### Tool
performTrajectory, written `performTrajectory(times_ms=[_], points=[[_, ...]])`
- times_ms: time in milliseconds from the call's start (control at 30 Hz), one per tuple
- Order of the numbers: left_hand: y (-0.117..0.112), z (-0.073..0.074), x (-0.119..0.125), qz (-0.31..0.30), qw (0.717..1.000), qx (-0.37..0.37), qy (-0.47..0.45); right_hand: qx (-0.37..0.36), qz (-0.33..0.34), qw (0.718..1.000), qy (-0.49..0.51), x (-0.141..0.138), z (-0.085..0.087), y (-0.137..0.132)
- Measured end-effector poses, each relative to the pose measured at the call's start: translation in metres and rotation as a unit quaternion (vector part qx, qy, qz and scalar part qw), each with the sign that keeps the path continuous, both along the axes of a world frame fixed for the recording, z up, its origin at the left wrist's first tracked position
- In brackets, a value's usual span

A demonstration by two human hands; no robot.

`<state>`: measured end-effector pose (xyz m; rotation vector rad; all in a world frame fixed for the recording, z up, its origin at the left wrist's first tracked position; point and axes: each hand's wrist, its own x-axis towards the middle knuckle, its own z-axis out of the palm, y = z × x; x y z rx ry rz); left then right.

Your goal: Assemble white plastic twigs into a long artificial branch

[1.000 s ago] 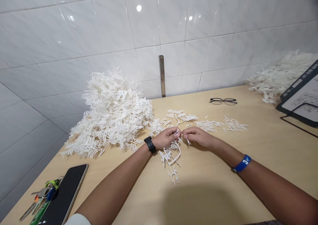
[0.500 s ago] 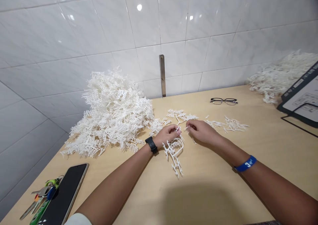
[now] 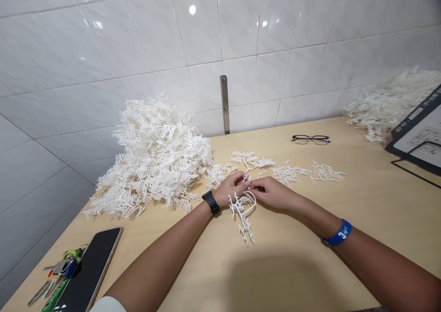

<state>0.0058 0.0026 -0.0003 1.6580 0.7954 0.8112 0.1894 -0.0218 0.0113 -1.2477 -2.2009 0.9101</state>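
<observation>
My left hand [image 3: 231, 188], with a black watch on the wrist, is closed round the top of a white plastic branched sprue [image 3: 243, 213] that hangs down over the wooden table [image 3: 296, 257]. My right hand [image 3: 272, 193], a blue band on its wrist, is closed in a pinch on the same sprue, touching the left hand's fingertips. Small broken-off white pieces [image 3: 292, 172] lie scattered just beyond both hands.
A big heap of white sprues [image 3: 155, 160] fills the back left by the tiled wall. Another heap [image 3: 386, 105] lies at the back right beside a dark-framed board [image 3: 418, 135]. Glasses [image 3: 310, 139] rest further back. A phone [image 3: 87, 270] and keys [image 3: 57, 275] sit at the near left.
My right hand pulled slightly away from the left half a second ago, then came back to pinch the sprue again. The hanging sprue swung a little to the right.
</observation>
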Motion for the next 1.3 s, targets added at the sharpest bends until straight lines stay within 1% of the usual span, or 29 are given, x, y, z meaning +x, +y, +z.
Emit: performTrajectory(times_ms=[67,133,233,333,467,567,633,667,700,767,867,933,1000,1033,1100,1233,1300], points=[[0.000,-0.002,-0.001,-0.002,0.999,0.034,0.027,0.011,0.004,1.000,-0.004,0.001,-0.002,0.001],[-0.002,-0.003,-0.001,-0.003,0.996,0.060,0.064,0.027,-0.007,1.000,-0.003,0.002,-0.003,0.003],[-0.005,-0.003,-0.001,-0.013,0.990,0.082,0.114,0.041,-0.021,0.999,0.012,0.004,-0.003,0.005],[-0.007,-0.001,-0.001,-0.028,0.987,0.095,0.126,0.035,-0.010,0.999,0.019,0.006,-0.002,0.006],[-0.007,0.005,-0.003,-0.076,0.988,0.073,0.116,-0.002,0.058,0.997,0.042,0.008,0.004,0.005],[-0.008,0.009,-0.006,-0.120,0.986,0.046,0.102,-0.035,0.115,0.990,0.077,0.009,0.009,0.003],[-0.008,0.010,-0.006,-0.129,0.988,0.029,0.081,-0.039,0.130,0.987,0.086,0.010,0.010,0.003],[-0.007,0.010,-0.006,-0.124,0.990,0.020,0.068,-0.029,0.124,0.989,0.075,0.011,0.010,0.003],[-0.007,0.009,-0.005,-0.112,0.992,0.011,0.055,-0.008,0.103,0.993,0.053,0.012,0.009,0.003],[-0.005,0.006,-0.004,-0.077,0.996,-0.004,0.039,0.048,0.032,0.998,-0.012,0.014,0.009,0.005],[-0.002,0.002,-0.001,-0.025,0.999,-0.011,0.036,0.100,-0.104,0.985,-0.092,0.019,0.011,0.008],[-0.001,-0.001,0.000,0.000,0.999,-0.003,0.037,0.101,-0.173,0.975,-0.094,0.021,0.015,0.009],[-0.001,-0.004,0.001,0.018,0.999,0.010,0.039,0.086,-0.196,0.975,-0.053,0.020,0.019,0.007],[-0.001,-0.005,0.001,0.027,0.999,0.020,0.042,0.074,-0.188,0.979,-0.024,0.018,0.020,0.005],[-0.003,-0.006,0.001,0.049,0.996,0.053,0.055,0.037,-0.143,0.989,0.018,0.012,0.021,0.000],[-0.006,-0.004,0.001,0.091,0.986,0.118,0.079,-0.046,-0.023,0.999,0.017,-0.002,0.015,-0.007],[-0.006,-0.003,0.001,0.098,0.983,0.128,0.084,-0.062,0.012,0.998,0.022,-0.005,0.011,-0.008]])
